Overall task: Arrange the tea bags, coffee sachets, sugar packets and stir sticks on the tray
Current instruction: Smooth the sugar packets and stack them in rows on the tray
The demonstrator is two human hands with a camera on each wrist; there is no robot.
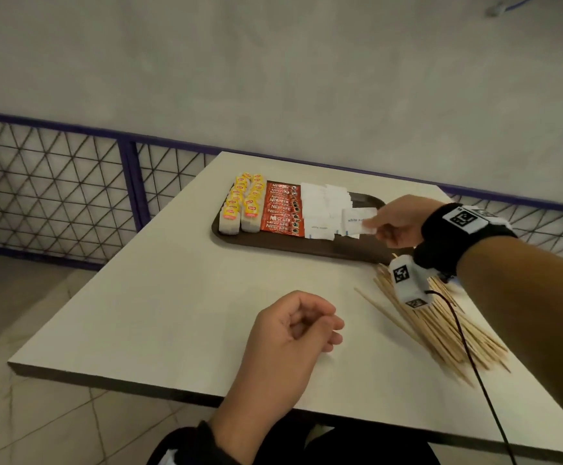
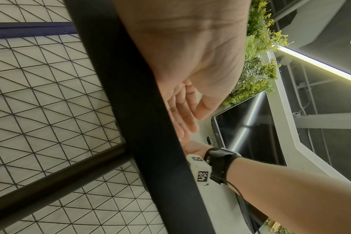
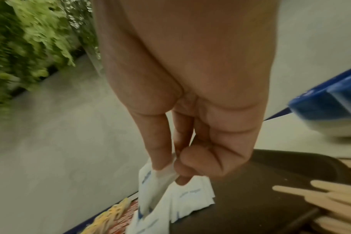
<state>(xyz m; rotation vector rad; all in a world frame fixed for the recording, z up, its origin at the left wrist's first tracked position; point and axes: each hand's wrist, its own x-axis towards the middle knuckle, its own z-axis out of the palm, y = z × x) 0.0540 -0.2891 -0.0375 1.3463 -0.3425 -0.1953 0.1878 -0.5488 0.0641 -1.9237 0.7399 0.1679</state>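
A dark brown tray (image 1: 293, 246) lies at the far side of the table. On it stand yellow tea bags (image 1: 241, 204) at the left, red coffee sachets (image 1: 281, 209) in the middle, and white sugar packets (image 1: 322, 209) to their right. My right hand (image 1: 379, 226) hovers over the tray's right part and pinches a white sugar packet (image 1: 357, 221), also seen as the sugar packet (image 3: 150, 186) under my fingers (image 3: 160, 152). Wooden stir sticks (image 1: 441, 323) lie heaped on the table near the tray's right end. My left hand (image 1: 320, 327) rests on the table with loosely curled fingers, holding nothing.
The white table (image 1: 172, 313) ends close in front of me and at the left. A wire-mesh fence (image 1: 55, 182) with a purple rail runs behind it. A black cable (image 1: 468, 350) hangs from my right wrist over the sticks. A blue and white container (image 3: 335, 107) stands beyond the tray.
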